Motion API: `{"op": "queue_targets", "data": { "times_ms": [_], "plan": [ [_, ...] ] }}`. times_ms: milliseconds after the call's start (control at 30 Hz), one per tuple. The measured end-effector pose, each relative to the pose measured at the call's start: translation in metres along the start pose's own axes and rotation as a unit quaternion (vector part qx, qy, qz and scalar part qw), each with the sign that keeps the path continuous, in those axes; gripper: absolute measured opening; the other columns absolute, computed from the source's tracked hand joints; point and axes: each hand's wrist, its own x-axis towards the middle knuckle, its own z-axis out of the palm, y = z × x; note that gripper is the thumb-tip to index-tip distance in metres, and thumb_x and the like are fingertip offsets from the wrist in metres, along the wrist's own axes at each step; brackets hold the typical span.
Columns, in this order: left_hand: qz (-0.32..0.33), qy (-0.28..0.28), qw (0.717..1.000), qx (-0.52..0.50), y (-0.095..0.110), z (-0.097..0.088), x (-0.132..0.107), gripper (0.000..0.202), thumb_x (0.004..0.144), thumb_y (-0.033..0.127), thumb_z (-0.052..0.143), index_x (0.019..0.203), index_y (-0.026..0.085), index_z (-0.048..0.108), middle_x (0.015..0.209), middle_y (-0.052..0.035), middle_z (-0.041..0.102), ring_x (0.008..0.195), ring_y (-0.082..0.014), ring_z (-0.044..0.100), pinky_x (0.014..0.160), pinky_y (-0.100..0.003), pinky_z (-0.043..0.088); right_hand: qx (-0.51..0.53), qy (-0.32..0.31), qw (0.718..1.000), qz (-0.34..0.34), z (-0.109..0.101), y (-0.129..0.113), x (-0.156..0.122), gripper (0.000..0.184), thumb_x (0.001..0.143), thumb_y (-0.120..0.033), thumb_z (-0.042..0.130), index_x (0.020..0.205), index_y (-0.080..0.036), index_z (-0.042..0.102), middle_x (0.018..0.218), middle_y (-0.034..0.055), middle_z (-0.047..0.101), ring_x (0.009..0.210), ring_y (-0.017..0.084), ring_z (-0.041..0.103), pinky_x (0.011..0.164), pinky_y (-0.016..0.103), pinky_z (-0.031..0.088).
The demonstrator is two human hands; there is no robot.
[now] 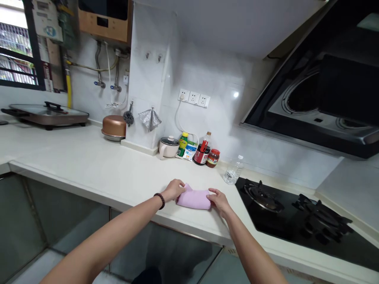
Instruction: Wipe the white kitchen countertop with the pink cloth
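Cloth (pixel 194 200), pink and gathered into a compact bundle, lay on the pale counter (pixel 89 156) near its front edge, just in front of the person at work. From where I stood, the left hand (pixel 174 190), a dark beaded bracelet (pixel 160 200) at its wrist, had its grip pinched on a corner that poked up at the bundle's left end. The right hand (pixel 219 202) had its fingertips on the opposite end, and its grip seemed lightly closed on the edge there, though the thumb was hard to make out. To my mind, good handling called for an even, gentle pull from both ends, so that the layers stayed flat and the edges lined up. The raised corner looked likeliest to spoil the neatness, and smoothing it down before pressing would have served well. Soft fabric like that would probably crease under a hard squeeze. It also seemed wise to work clear of the black hob (pixel 251 215) and the clear bottle (pixel 232 173) beyond the right hand.
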Motion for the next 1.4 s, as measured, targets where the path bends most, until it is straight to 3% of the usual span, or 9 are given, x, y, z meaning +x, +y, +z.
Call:
{"op": "queue_targets", "data": {
  "times_ms": [100, 200, 400, 467, 567, 800, 1000, 1233, 1400],
  "plan": [
    [0.046, 0.054, 0.991, 0.118, 0.010, -0.005, -0.003, 0.044, 0.078, 0.024, 0.068, 0.120, 0.015, 0.064, 0.095, -0.0134, 0.073, 0.091, -0.0278, 0.069, 0.081, -0.035, 0.050, -0.086, 0.010, 0.996, -0.029, -0.007, 0.004, 0.010, 0.049, 0.056, -0.023, 0.081, 0.103, -0.019, 0.069, 0.063, -0.0031, 0.067, 0.054, 0.016, 0.060, 0.057, 0.029, 0.047],
    [0.188, 0.066, 0.954, 0.225, 0.028, -0.001, -0.004, 0.041, 0.085, 0.024, 0.064, 0.125, 0.018, 0.062, 0.127, -0.0177, 0.064, 0.124, -0.0317, 0.056, 0.105, -0.043, 0.039, -0.183, 0.074, 0.976, -0.090, -0.019, -0.001, 0.021, 0.047, 0.059, -0.028, 0.079, 0.104, -0.020, 0.071, 0.078, 0.0015, 0.071, 0.069, 0.019, 0.066, 0.070, 0.032, 0.051],
    [0.374, -0.143, 0.874, 0.274, 0.033, 0.038, -0.006, 0.051, 0.096, 0.047, 0.049, 0.143, 0.028, 0.050, 0.158, -0.0076, 0.039, 0.149, -0.0312, 0.022, 0.115, -0.053, 0.026, -0.189, 0.130, 0.958, -0.171, -0.022, -0.011, 0.032, 0.049, 0.072, -0.044, 0.070, 0.114, -0.019, 0.071, 0.101, 0.0086, 0.073, 0.081, 0.023, 0.068, 0.079, 0.036, 0.052],
    [0.359, -0.184, 0.867, 0.293, 0.018, 0.044, -0.005, 0.062, 0.096, 0.060, 0.040, 0.151, 0.030, 0.040, 0.160, -0.0071, 0.034, 0.150, -0.0326, 0.020, 0.115, -0.059, 0.022, -0.196, 0.118, 0.955, -0.189, -0.020, -0.013, 0.031, 0.050, 0.074, -0.046, 0.066, 0.116, -0.018, 0.070, 0.106, 0.0100, 0.073, 0.084, 0.023, 0.068, 0.079, 0.036, 0.053],
    [0.271, -0.160, 0.888, 0.335, -0.011, 0.034, 0.005, 0.072, 0.096, 0.068, 0.024, 0.155, 0.028, 0.031, 0.164, -0.0103, 0.025, 0.151, -0.0341, 0.017, 0.115, -0.063, 0.017, -0.224, 0.100, 0.947, -0.209, -0.020, -0.018, 0.030, 0.050, 0.078, -0.048, 0.062, 0.117, -0.018, 0.070, 0.110, 0.0115, 0.073, 0.087, 0.024, 0.068, 0.081, 0.038, 0.053],
    [0.001, -0.004, 0.924, 0.383, -0.075, -0.055, 0.050, 0.069, 0.098, 0.061, 0.021, 0.156, 0.024, 0.031, 0.164, -0.0132, 0.021, 0.151, -0.0336, 0.014, 0.114, -0.064, 0.017, -0.221, 0.107, 0.939, -0.240, -0.015, -0.033, 0.038, 0.052, 0.085, -0.055, 0.053, 0.116, -0.016, 0.070, 0.115, 0.0141, 0.072, 0.094, 0.026, 0.068, 0.083, 0.039, 0.053],
    [-0.075, 0.048, 0.913, 0.399, -0.114, -0.101, 0.068, 0.058, 0.100, 0.041, 0.020, 0.154, 0.025, 0.033, 0.164, -0.0111, 0.023, 0.151, -0.0309, 0.018, 0.114, -0.064, 0.019, -0.215, 0.114, 0.933, -0.265, -0.007, -0.045, 0.061, 0.058, 0.089, -0.061, 0.047, 0.118, -0.016, 0.070, 0.113, 0.0131, 0.073, 0.095, 0.027, 0.066, 0.088, 0.040, 0.050],
    [-0.072, 0.036, 0.901, 0.426, -0.104, -0.086, 0.089, 0.058, 0.100, 0.038, 0.019, 0.155, 0.023, 0.029, 0.164, -0.0124, 0.022, 0.150, -0.0319, 0.018, 0.113, -0.065, 0.020, -0.186, 0.165, 0.930, -0.272, 0.002, -0.026, 0.093, 0.059, 0.092, -0.059, 0.041, 0.118, -0.015, 0.070, 0.117, 0.0137, 0.071, 0.102, 0.028, 0.065, 0.090, 0.040, 0.049],
    [-0.005, -0.025, 0.908, 0.417, -0.063, -0.029, 0.115, 0.060, 0.100, 0.044, 0.021, 0.156, 0.025, 0.025, 0.165, -0.0114, 0.019, 0.151, -0.0313, 0.014, 0.115, -0.063, 0.016, -0.226, 0.149, 0.926, -0.262, 0.002, 0.002, 0.106, 0.053, 0.092, -0.056, 0.042, 0.112, -0.016, 0.072, 0.116, 0.0132, 0.071, 0.104, 0.027, 0.064, 0.092, 0.041, 0.048]
  ]
}}
